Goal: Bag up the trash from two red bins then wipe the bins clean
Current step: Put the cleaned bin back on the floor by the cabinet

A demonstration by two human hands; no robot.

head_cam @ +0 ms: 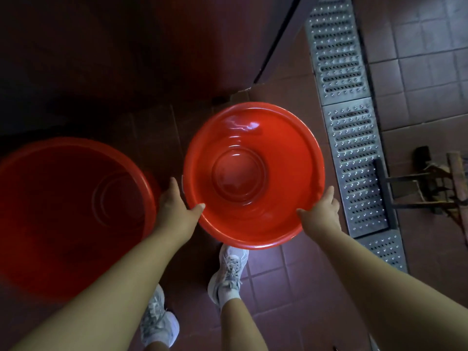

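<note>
A round red bin point(253, 138) is in the middle of the view, seen from above, its inside bare and glossy. My left hand point(177, 206) grips its near-left rim, thumb over the edge. My right hand point(321, 211) grips the near-right rim the same way. A second, larger red bin point(30, 224) stands on the floor at the left in shadow, and nothing shows inside it.
A perforated metal drain grate point(354, 148) runs along the tiled floor to the right. A dark metal and wood frame point(430, 183) sits at the far right. A dark wall or cabinet point(126, 46) fills the upper left. My feet in white sneakers point(230, 272) stand below the bin.
</note>
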